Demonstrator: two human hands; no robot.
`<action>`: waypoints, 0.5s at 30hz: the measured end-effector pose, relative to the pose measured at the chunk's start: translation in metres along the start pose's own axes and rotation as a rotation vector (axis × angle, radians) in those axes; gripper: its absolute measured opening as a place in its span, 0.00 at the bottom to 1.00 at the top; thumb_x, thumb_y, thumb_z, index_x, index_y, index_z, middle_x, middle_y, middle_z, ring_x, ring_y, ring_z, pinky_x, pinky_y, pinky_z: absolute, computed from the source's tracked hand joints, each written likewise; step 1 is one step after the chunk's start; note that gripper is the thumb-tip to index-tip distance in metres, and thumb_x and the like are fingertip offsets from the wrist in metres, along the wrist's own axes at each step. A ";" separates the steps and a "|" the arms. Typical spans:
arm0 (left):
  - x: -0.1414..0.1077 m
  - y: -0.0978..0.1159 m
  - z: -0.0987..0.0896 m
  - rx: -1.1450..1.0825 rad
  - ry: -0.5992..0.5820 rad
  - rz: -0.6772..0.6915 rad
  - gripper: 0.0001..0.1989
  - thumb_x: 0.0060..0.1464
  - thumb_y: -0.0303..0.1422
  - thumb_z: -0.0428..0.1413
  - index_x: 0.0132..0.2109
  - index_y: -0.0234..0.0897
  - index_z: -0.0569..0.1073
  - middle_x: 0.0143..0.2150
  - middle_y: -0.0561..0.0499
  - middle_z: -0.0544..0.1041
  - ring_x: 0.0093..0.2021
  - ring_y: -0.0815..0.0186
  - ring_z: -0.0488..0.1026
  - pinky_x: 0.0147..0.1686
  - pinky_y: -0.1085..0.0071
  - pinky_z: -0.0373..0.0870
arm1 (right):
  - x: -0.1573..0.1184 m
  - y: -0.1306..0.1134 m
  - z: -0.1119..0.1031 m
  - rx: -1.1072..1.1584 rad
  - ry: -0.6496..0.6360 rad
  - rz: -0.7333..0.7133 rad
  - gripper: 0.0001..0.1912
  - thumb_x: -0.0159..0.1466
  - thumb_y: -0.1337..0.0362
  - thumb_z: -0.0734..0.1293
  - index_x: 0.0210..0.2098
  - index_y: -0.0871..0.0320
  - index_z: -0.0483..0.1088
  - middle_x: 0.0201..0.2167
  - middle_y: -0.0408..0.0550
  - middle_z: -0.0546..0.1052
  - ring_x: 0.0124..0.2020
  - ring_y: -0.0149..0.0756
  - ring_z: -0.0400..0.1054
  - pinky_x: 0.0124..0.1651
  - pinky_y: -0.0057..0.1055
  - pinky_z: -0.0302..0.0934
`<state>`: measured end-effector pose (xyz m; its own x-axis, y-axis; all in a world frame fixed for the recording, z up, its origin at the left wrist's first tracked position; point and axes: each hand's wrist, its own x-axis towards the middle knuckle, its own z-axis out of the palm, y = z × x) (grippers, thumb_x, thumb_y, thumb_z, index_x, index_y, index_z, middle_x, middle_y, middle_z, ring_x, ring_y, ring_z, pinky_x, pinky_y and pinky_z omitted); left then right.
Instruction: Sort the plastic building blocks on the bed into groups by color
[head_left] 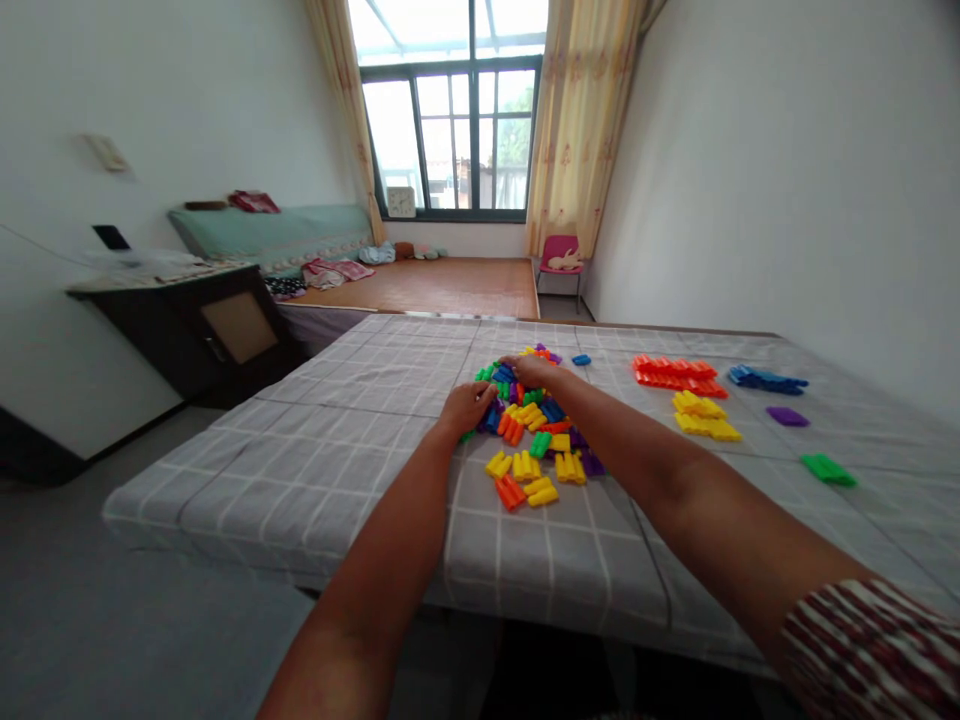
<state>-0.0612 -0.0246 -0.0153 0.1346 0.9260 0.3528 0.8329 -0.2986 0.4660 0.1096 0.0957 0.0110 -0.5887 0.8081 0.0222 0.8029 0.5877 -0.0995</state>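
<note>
A mixed pile of coloured plastic pieces lies on the grey checked cloth. My left hand touches the pile's left edge, its fingers bent over dark pieces. At the far side of the pile is my right hand, fingertips down among green and blue pieces; what it grips, if anything, is too small to tell. Sorted to the right are orange pieces, yellow pieces, blue pieces, a purple piece and a green piece.
A single blue piece lies beyond the pile. Past the table stand a wide wooden platform and a pink chair. A dark cabinet is at the left, and white walls rise on both sides.
</note>
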 end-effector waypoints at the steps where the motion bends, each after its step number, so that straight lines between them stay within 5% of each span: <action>1: 0.000 0.000 0.000 0.003 0.000 0.000 0.24 0.62 0.45 0.42 0.35 0.35 0.78 0.31 0.46 0.78 0.31 0.65 0.71 0.30 0.71 0.57 | 0.001 0.001 -0.001 0.008 -0.008 0.000 0.23 0.62 0.67 0.65 0.57 0.50 0.67 0.52 0.49 0.75 0.49 0.42 0.70 0.46 0.32 0.65; 5: 0.000 0.002 0.000 -0.015 -0.008 0.008 0.24 0.61 0.45 0.43 0.35 0.35 0.78 0.31 0.46 0.79 0.32 0.65 0.71 0.31 0.71 0.58 | -0.006 0.004 -0.011 0.256 0.073 -0.006 0.21 0.59 0.60 0.71 0.51 0.54 0.70 0.46 0.48 0.77 0.43 0.40 0.71 0.43 0.32 0.66; 8: 0.001 0.003 -0.002 -0.050 -0.010 -0.008 0.23 0.61 0.45 0.44 0.37 0.35 0.79 0.32 0.46 0.79 0.34 0.64 0.72 0.32 0.72 0.60 | -0.023 0.005 -0.018 0.446 0.172 0.026 0.20 0.63 0.57 0.67 0.52 0.59 0.68 0.48 0.51 0.73 0.45 0.40 0.69 0.46 0.39 0.67; 15: 0.001 -0.001 -0.008 -0.084 -0.019 -0.035 0.25 0.59 0.47 0.42 0.39 0.36 0.79 0.36 0.47 0.81 0.36 0.63 0.73 0.35 0.71 0.64 | -0.097 0.043 -0.026 0.609 0.331 0.114 0.19 0.66 0.58 0.64 0.54 0.60 0.66 0.51 0.52 0.70 0.48 0.41 0.68 0.48 0.43 0.67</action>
<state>-0.0659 -0.0255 -0.0090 0.1168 0.9400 0.3204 0.7893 -0.2837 0.5445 0.2031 0.0438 0.0300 -0.3666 0.8903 0.2702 0.6058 0.4489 -0.6569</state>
